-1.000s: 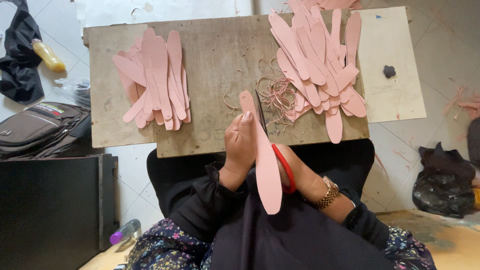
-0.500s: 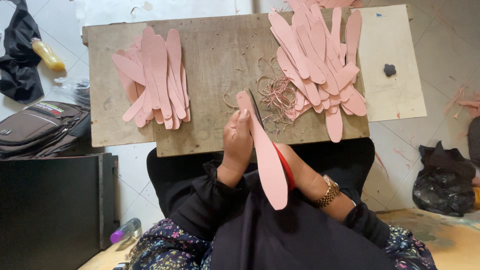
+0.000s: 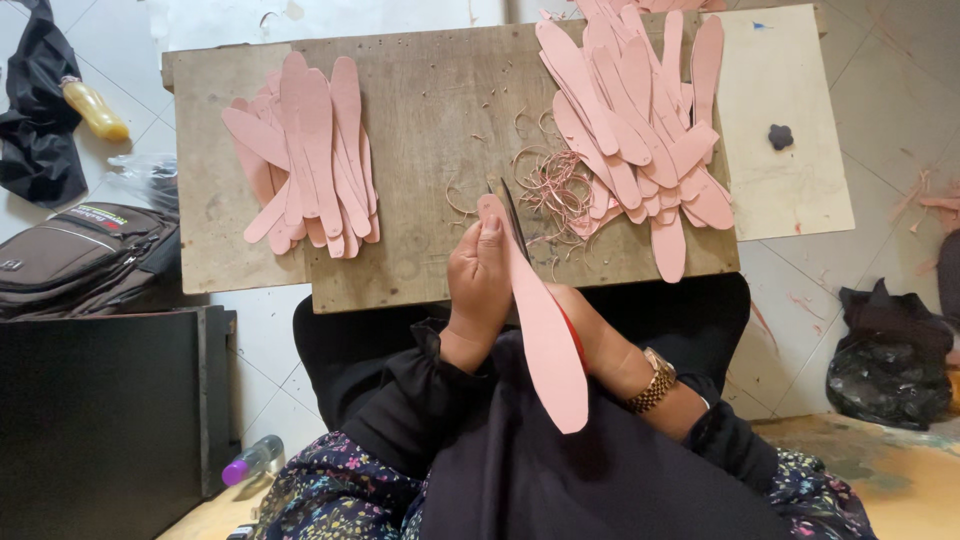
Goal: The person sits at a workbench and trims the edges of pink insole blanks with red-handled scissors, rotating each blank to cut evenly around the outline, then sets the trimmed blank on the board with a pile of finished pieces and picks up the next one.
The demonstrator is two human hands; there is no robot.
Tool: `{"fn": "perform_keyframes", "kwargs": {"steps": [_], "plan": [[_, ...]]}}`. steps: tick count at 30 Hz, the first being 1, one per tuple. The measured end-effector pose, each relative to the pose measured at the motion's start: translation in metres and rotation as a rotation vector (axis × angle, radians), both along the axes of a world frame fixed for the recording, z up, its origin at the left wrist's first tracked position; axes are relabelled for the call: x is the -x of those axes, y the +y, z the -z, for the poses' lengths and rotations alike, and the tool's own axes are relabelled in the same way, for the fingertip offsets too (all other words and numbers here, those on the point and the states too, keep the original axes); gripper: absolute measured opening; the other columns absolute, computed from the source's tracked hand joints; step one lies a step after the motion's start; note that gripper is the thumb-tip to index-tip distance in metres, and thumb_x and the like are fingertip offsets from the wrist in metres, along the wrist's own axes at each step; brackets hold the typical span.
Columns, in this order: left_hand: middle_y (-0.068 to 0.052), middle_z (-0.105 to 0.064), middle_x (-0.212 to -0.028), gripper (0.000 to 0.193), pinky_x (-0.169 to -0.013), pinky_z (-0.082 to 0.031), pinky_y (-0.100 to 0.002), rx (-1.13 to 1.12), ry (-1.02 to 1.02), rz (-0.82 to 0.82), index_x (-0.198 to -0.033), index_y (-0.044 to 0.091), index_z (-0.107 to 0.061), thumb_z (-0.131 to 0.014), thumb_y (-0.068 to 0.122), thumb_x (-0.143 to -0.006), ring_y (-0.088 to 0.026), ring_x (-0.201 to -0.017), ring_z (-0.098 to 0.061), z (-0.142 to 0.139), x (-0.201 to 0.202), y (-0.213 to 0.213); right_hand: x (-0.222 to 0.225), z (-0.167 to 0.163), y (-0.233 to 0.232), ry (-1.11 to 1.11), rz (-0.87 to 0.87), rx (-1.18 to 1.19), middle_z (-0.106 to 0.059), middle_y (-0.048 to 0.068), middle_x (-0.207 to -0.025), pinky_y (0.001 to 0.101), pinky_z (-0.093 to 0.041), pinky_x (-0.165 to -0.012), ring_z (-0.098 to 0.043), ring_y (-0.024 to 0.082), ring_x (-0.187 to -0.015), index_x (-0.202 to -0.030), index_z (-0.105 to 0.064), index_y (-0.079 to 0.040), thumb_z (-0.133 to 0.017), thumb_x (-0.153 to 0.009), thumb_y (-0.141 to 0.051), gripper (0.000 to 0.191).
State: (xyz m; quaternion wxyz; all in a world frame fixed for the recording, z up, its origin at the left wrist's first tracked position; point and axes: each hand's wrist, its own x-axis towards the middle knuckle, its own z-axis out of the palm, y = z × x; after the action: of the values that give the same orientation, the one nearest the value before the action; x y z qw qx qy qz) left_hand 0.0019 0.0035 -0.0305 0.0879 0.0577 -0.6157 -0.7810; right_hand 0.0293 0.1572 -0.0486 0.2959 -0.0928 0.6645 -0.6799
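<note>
My left hand (image 3: 478, 290) grips a long pink sole-shaped foam piece (image 3: 545, 330) that runs from the board edge down over my lap. My right hand (image 3: 595, 335), partly hidden behind that piece, holds red-handled scissors (image 3: 515, 222) whose dark blades lie along the piece's right edge near its top. Thin pink trimmings (image 3: 545, 185) lie curled on the wooden board (image 3: 430, 120) just beyond the blades. One pile of pink pieces (image 3: 305, 160) sits on the board's left, a larger pile (image 3: 640, 110) on its right.
A pale thin panel (image 3: 780, 160) with a small dark lump (image 3: 781, 136) lies right of the board. A brown backpack (image 3: 85, 255), dark cloth and a yellow bottle (image 3: 93, 108) are on the tiled floor at left. A black bag (image 3: 885, 350) sits at right.
The pink piece has shifted slightly in my hands and the scissors have moved a little along its edge. The piles on the board are unchanged.
</note>
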Motion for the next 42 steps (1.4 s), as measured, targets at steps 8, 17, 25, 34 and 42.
{"fn": "perform_keyframes", "kwargs": {"steps": [8,17,25,34,42], "plan": [[0.006,-0.054,-0.076,0.033,-0.062,-0.041,-0.023,0.004,-0.036,-0.020,-0.096,0.002,-0.065,-0.051,0.028,-0.110,-0.004,-0.071,-0.045,0.004,0.003,0.002,0.000,0.002,0.000,0.157,-0.018,-0.157,-0.063,0.000,-0.075,0.0266,-0.050,-0.057,-0.054,0.006,-0.066,-0.095,-0.062,0.000,-0.058,-0.098,-0.019,0.019],[0.007,-0.054,-0.075,0.036,-0.059,-0.039,-0.023,-0.095,-0.029,0.030,-0.089,0.001,-0.064,-0.052,0.028,-0.110,-0.004,-0.068,-0.045,0.004,-0.002,0.002,0.003,-0.007,-0.001,0.018,-0.040,0.081,-0.057,-0.003,-0.086,0.0241,-0.046,-0.062,-0.049,0.005,-0.074,-0.103,-0.062,-0.001,-0.059,-0.100,-0.017,0.017],[0.007,-0.051,-0.074,0.036,-0.059,-0.039,-0.023,-0.085,-0.037,-0.007,-0.088,0.003,-0.062,-0.051,0.029,-0.111,-0.004,-0.068,-0.044,0.008,-0.001,0.007,0.002,0.003,-0.002,-0.033,0.018,0.064,-0.062,-0.003,-0.088,0.0228,-0.048,-0.062,-0.053,0.004,-0.074,-0.106,-0.064,-0.002,-0.056,-0.100,-0.019,0.020],[0.007,-0.053,-0.074,0.033,-0.059,-0.040,-0.023,-0.048,-0.013,-0.011,-0.093,0.003,-0.065,-0.051,0.028,-0.110,-0.004,-0.068,-0.045,0.005,0.015,-0.009,0.003,-0.014,0.000,0.020,-0.071,-0.061,-0.061,-0.004,-0.081,0.0223,-0.049,-0.060,-0.054,0.003,-0.070,-0.102,-0.064,-0.002,-0.060,-0.099,-0.016,0.015],[0.005,-0.052,-0.071,0.036,-0.060,-0.042,-0.025,0.081,-0.010,-0.062,-0.089,0.003,-0.062,-0.049,0.028,-0.112,-0.005,-0.067,-0.046,-0.002,0.004,-0.001,0.004,-0.032,-0.010,-0.247,-0.014,-0.039,-0.056,-0.001,-0.068,0.0252,-0.043,-0.046,-0.051,0.007,-0.053,-0.098,-0.066,-0.003,-0.060,-0.099,-0.020,0.018]]}}
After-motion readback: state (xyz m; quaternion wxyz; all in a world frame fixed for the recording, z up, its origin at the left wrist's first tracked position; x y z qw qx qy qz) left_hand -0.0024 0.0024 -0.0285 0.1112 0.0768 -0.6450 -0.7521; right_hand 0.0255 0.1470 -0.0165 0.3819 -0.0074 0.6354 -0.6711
